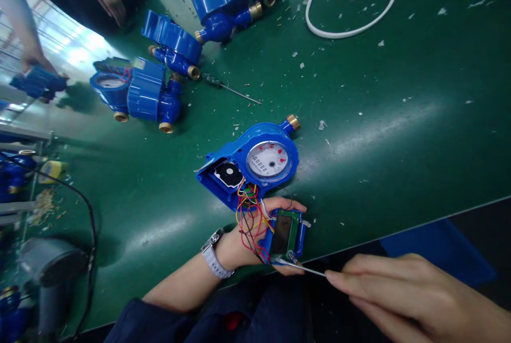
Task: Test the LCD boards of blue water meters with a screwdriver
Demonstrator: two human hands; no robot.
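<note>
A blue water meter (255,159) with a round white dial lies on the green table, its side compartment uncovered. Red, yellow and black wires run from it to a small blue display module (285,234) with a green board. My left hand (255,231), a watch on its wrist, is closed around this module at the table's front edge. My right hand (403,290) pinches a thin metal shaft (313,270), whose far end touches the module's lower corner; any handle is hidden by the fingers.
More blue meters (147,88) stand at the upper left, near a screwdriver (215,81). A white cable (351,32) loops at the top. Other people's hands (107,0) are at the upper left. A grey device (54,260) and black cable (93,226) lie left.
</note>
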